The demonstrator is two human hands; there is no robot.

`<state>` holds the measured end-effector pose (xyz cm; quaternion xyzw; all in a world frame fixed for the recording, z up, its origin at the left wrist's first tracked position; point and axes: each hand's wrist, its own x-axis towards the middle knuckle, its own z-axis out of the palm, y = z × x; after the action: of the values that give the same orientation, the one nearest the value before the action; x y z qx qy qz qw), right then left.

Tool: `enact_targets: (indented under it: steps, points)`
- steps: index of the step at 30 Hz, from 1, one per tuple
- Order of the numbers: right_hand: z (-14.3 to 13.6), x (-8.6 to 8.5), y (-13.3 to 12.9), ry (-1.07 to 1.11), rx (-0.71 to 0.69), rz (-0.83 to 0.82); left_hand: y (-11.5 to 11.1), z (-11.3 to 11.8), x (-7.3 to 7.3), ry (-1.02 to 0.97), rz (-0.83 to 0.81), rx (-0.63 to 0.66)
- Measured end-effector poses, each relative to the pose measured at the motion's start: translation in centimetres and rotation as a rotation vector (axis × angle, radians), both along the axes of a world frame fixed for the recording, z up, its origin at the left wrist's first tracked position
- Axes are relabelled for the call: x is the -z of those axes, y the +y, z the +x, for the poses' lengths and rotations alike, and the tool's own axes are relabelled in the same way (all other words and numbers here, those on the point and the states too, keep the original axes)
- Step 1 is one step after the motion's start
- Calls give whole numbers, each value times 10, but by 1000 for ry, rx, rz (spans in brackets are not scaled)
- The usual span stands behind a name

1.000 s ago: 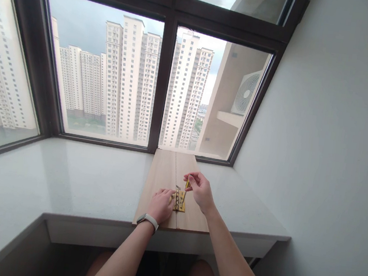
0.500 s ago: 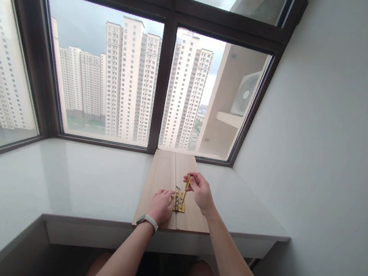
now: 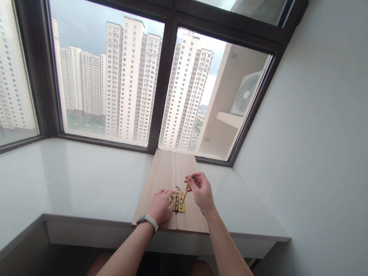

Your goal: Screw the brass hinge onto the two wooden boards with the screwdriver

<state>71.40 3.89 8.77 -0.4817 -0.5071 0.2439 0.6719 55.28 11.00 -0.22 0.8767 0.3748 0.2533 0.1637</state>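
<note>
A brass-coloured hinge (image 3: pixel 180 204) lies across the seam between two pale wooden boards (image 3: pixel 162 171). My left hand (image 3: pixel 161 205), with a light-banded watch on its wrist, holds the hinge down from the left and covers much of that leaf. In my right hand (image 3: pixel 202 193) is a screwdriver (image 3: pixel 190 183) with a yellow and dark handle, pinched between thumb and fingers. Its shaft slants down to the hinge's right leaf, where the tip meets a hole or a screw too small to make out. Small loose screws (image 3: pixel 178 188) lie just beyond the hinge.
The boards rest on a white windowsill counter (image 3: pixel 96 185), their near ends close to its front edge (image 3: pixel 98 221). Behind them stands a dark-framed window (image 3: pixel 162 85). A plain wall (image 3: pixel 324 129) rises on the right. My knees are below the counter.
The screwdriver's handle has tilted and turned slightly in my right hand, its top shifting a little to the right. My left hand and the hinge have stayed in place.
</note>
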Motion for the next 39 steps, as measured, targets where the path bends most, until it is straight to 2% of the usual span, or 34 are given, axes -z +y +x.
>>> enact_targets:
  steps: [5,15,24,33,39]
  points:
    - [2,2,2,-5,-24,-6,-1,0,-1,15,-2,-12]
    - [-4,-3,0,3,90,-11,0,1,-1,-12,-3,-9]
    - [-1,-2,-2,-14,17,-7,0,1,0,-8,-2,-8]
    - [-6,-4,-2,-8,117,-4,0,1,0,9,0,-13]
    - [-9,-5,-2,-2,79,-5,-1,1,-2,4,0,-15]
